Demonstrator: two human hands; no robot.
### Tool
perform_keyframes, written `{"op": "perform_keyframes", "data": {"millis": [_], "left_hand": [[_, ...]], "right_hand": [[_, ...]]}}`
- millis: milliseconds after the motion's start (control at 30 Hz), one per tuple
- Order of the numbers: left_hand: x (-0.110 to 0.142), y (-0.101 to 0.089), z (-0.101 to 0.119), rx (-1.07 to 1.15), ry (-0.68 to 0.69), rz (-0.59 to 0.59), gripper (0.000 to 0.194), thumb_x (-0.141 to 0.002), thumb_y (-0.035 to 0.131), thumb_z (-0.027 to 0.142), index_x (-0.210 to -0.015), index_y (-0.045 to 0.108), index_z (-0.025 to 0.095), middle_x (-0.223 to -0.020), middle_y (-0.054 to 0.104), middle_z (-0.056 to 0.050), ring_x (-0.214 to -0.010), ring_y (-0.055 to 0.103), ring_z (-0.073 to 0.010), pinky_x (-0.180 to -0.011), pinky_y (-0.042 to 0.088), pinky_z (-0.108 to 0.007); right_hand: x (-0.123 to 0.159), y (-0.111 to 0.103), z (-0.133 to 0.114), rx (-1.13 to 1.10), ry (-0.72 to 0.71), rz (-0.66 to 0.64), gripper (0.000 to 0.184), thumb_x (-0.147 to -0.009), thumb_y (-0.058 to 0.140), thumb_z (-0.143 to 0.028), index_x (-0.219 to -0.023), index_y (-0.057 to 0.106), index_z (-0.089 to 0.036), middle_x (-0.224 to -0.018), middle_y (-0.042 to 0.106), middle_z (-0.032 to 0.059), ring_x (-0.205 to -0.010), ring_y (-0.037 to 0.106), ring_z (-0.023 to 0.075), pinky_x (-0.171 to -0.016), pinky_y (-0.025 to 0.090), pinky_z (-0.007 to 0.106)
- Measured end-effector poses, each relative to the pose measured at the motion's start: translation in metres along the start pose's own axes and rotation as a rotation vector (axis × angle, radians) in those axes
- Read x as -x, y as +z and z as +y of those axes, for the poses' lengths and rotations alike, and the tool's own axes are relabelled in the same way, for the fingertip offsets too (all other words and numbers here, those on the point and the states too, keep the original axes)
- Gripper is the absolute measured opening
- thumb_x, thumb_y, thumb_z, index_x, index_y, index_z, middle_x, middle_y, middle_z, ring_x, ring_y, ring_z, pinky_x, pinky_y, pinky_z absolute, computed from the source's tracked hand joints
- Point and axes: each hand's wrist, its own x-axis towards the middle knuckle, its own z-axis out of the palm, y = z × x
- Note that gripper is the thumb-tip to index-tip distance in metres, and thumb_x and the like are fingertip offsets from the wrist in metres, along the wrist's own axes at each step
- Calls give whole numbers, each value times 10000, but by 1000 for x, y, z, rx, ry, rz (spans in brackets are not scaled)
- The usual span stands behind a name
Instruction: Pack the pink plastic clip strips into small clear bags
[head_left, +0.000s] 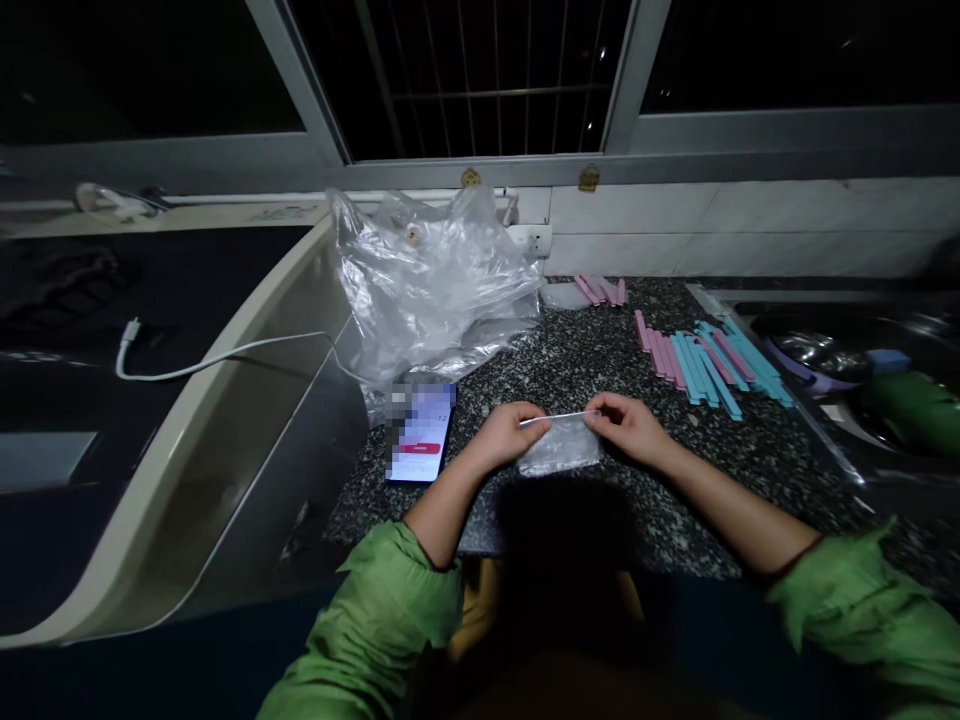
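Between my two hands a small clear plastic bag [561, 450] is held by its upper edge, a thin white strip stretched across. My left hand [512, 433] pinches the left end of that edge. At the right end, the fingers of my right hand [628, 425] are closed on the same bag. Its lower part hangs just over the speckled dark countertop [480, 515]. To the right lie several pink strips [661, 355] and several light blue strips [705, 370], side by side and partly overlapping.
A lit phone [421, 435] lies left of my left hand. Behind it stands a big crumpled clear plastic bag [435, 275]. More pink strips [600, 290] lie near the tiled wall. A sink [810, 310] is on the right, a washing machine [292, 350] with a white cable [217, 358] on the left.
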Motion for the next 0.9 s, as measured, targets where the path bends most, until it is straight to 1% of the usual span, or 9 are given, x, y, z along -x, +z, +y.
{"op": "perform_keyframes", "data": {"millis": [133,233,333,467,600,667,733,833,900], "left_hand": [[-1,-1,0,94,-48,-12,205,-719,560,300,-649,649,129,-596,590,14,-598,508,-115,-599,372,-217],[-2,-1,0,176,-100,77,220,-704,564,329,-652,639,129,-578,568,22,-577,481,-107,-583,357,-215],[-2,-3,-1,232,-123,137,239,-693,568,356,-654,626,127,-581,559,21,-574,468,-103,-581,352,-214],[0,-7,1,255,-98,31,274,-663,611,397,-707,641,129,-617,582,14,-592,478,-106,-584,351,-212],[1,-8,4,314,-99,-62,316,-618,673,394,-784,663,126,-687,630,-4,-641,513,-117,-607,363,-211],[0,-6,2,355,-134,-118,337,-601,688,407,-767,667,115,-645,620,1,-597,501,-108,-568,348,-206],[-2,-3,-1,371,-164,-134,347,-594,686,435,-701,660,106,-557,574,20,-523,454,-87,-508,304,-196],[-4,2,-4,384,-206,-56,351,-603,666,461,-608,621,113,-460,483,51,-452,373,-63,-462,244,-192],[-6,5,-5,422,-233,4,332,-613,654,451,-603,603,122,-450,457,61,-442,357,-59,-461,248,-193]], "right_hand": [[-1,-1,0,-6,27,48,318,-673,586,-493,-752,562,-186,-614,477,-21,-559,399,105,-516,313,231],[0,-2,0,12,37,-13,338,-655,602,-493,-780,572,-181,-621,488,-22,-574,415,110,-531,324,234],[1,-1,2,49,48,-64,333,-654,588,-496,-672,555,-165,-590,470,-22,-564,403,106,-529,311,238],[1,-1,4,80,51,-95,340,-674,561,-490,-603,539,-158,-556,443,-28,-537,377,95,-510,284,234],[-1,-3,0,61,41,-232,335,-674,577,-488,-628,568,-157,-548,472,-32,-536,399,95,-510,305,228],[-4,-4,-2,61,46,-286,339,-664,591,-494,-625,570,-158,-540,487,-35,-527,409,93,-504,314,224],[-10,-7,-4,84,45,-322,332,-661,601,-488,-628,576,-159,-549,511,-32,-530,429,94,-513,332,225],[-28,-20,-1,147,26,-331,304,-664,603,-465,-663,600,-161,-601,562,-14,-568,477,108,-553,370,238],[-46,-37,4,214,31,-231,263,-680,593,-423,-704,613,-162,-672,604,10,-625,518,128,-603,401,254]]}}
